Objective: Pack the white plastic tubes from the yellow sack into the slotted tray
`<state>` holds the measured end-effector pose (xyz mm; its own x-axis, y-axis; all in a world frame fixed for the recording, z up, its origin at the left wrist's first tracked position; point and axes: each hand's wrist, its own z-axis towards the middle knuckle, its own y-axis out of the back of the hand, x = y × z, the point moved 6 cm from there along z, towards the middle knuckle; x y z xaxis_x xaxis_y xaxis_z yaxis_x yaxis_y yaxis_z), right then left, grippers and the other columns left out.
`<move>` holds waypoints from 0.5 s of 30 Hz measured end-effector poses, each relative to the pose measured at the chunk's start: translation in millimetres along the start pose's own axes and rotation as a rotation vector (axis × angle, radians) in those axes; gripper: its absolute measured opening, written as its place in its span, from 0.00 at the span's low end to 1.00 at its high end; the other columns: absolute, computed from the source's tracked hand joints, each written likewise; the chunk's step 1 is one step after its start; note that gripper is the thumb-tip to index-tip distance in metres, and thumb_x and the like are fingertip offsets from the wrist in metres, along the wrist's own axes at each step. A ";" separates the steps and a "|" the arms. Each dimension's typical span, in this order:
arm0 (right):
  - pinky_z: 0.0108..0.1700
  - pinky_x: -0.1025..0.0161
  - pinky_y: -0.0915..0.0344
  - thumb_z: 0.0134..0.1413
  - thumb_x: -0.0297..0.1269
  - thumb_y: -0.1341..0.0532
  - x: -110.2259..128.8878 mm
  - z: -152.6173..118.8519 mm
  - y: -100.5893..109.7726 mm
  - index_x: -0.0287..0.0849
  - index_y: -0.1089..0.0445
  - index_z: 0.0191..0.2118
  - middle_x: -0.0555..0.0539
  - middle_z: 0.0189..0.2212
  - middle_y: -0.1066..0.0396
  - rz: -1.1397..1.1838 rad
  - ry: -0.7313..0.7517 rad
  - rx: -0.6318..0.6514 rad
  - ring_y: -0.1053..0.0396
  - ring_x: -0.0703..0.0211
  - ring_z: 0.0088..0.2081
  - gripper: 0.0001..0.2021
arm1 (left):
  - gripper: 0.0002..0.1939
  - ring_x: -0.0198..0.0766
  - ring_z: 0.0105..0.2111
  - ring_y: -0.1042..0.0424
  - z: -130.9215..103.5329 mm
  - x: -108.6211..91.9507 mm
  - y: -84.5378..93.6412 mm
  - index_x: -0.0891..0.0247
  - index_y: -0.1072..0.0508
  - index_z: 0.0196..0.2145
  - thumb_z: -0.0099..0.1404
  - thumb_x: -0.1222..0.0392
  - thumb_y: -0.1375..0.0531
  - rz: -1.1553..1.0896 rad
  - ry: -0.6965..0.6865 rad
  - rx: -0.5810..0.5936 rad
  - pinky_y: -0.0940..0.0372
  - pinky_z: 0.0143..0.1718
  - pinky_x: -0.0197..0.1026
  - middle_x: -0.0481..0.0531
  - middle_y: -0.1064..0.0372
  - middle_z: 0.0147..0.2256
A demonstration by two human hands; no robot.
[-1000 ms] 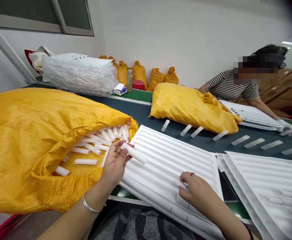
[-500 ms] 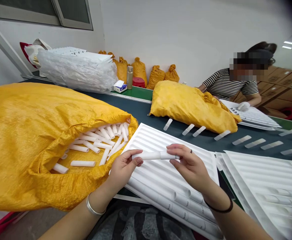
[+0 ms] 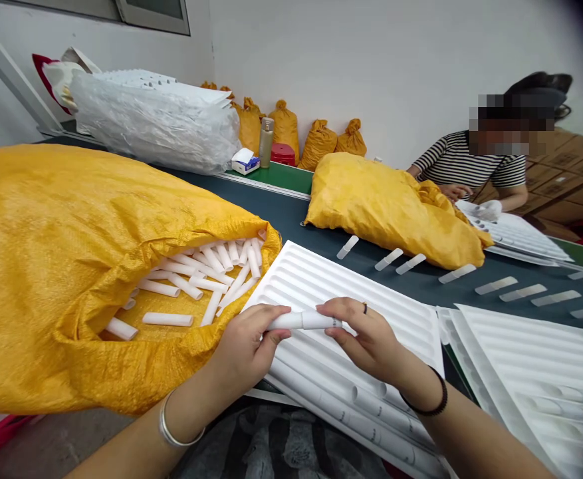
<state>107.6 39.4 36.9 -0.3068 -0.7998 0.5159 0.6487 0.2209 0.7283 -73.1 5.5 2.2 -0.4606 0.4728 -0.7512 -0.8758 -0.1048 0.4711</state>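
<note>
My left hand pinches the left end of a white plastic tube. The thumb and fingers of my right hand are closed on the tube's other end, which bears small dark print. A step shows near its middle, where a narrower part enters a wider one. Both hands hold it level above a white ribbed tray. Printed tubes lie in the tray's near grooves. Left of my hands, an open yellow woven sack shows many loose white tubes in its mouth.
A second ribbed tray stack stands at right. Several tubes lie along the dark conveyor belt. Beyond are another yellow sack, a plastic-wrapped stack and a tissue box. A co-worker handles trays across the belt.
My hands have come closer together, and the tube between them looks shorter, its two parts pushed further into each other. The co-worker's hands have shifted over their tray. The view has tilted slightly.
</note>
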 end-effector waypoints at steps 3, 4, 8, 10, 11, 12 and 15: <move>0.45 0.60 0.31 0.61 0.29 0.45 4.0 1.3 -14.4 0.43 0.40 0.56 0.42 0.42 0.30 0.026 0.034 0.036 0.30 0.58 0.44 0.18 | 0.14 0.39 0.39 0.28 -12.2 3.5 2.7 0.61 0.29 0.47 0.63 0.65 0.42 0.070 -0.029 -0.025 0.34 0.43 0.36 0.54 0.26 0.38; 0.46 0.60 0.31 0.61 0.30 0.45 4.3 2.2 -20.4 0.43 0.41 0.56 0.42 0.43 0.30 0.012 0.064 0.045 0.30 0.58 0.44 0.18 | 0.15 0.39 0.40 0.28 -16.7 5.7 3.0 0.61 0.30 0.48 0.63 0.65 0.42 0.100 -0.040 -0.032 0.34 0.43 0.36 0.54 0.26 0.39; 0.48 0.55 0.34 0.61 0.34 0.45 -28.1 20.1 -42.4 0.42 0.35 0.52 0.42 0.42 0.28 -0.290 0.007 0.115 0.31 0.54 0.44 0.14 | 0.25 0.44 0.48 0.31 -28.0 27.1 4.0 0.60 0.40 0.59 0.65 0.59 0.43 0.253 -0.016 0.072 0.36 0.50 0.41 0.58 0.30 0.49; 0.48 0.53 0.37 0.61 0.36 0.46 -72.4 36.8 -38.3 0.41 0.32 0.47 0.41 0.39 0.29 -0.459 -0.262 0.129 0.32 0.51 0.42 0.12 | 0.32 0.52 0.55 0.38 -30.5 51.2 16.9 0.65 0.48 0.63 0.65 0.54 0.45 0.419 0.114 0.140 0.39 0.54 0.50 0.65 0.38 0.56; 0.48 0.53 0.38 0.61 0.37 0.47 -96.9 44.3 -30.7 0.40 0.31 0.46 0.40 0.38 0.29 -0.511 -0.414 0.109 0.32 0.50 0.42 0.12 | 0.32 0.57 0.57 0.41 -32.3 66.2 29.2 0.68 0.48 0.63 0.65 0.53 0.47 0.534 0.210 0.152 0.42 0.55 0.55 0.69 0.42 0.58; 0.47 0.53 0.38 0.61 0.37 0.48 -118.8 51.9 -21.7 0.37 0.32 0.47 0.37 0.39 0.30 -0.539 -0.518 0.079 0.33 0.49 0.43 0.14 | 0.30 0.61 0.57 0.43 -35.3 82.1 44.2 0.70 0.45 0.62 0.65 0.54 0.48 0.655 0.316 0.162 0.43 0.55 0.60 0.72 0.44 0.58; 0.43 0.53 0.36 0.62 0.35 0.49 -176.4 65.4 3.2 0.29 0.36 0.50 0.33 0.40 0.31 -0.562 -0.766 0.023 0.33 0.47 0.43 0.17 | 0.20 0.66 0.49 0.36 -50.8 128.1 84.9 0.69 0.28 0.47 0.62 0.62 0.51 0.884 0.613 0.305 0.41 0.47 0.64 0.73 0.35 0.49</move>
<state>118.3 217.7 -22.3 -0.9483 -0.2111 0.2369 0.2559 -0.0674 0.9644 -213.8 12.8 -77.5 -0.9706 -0.1823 -0.1574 -0.1722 0.0683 0.9827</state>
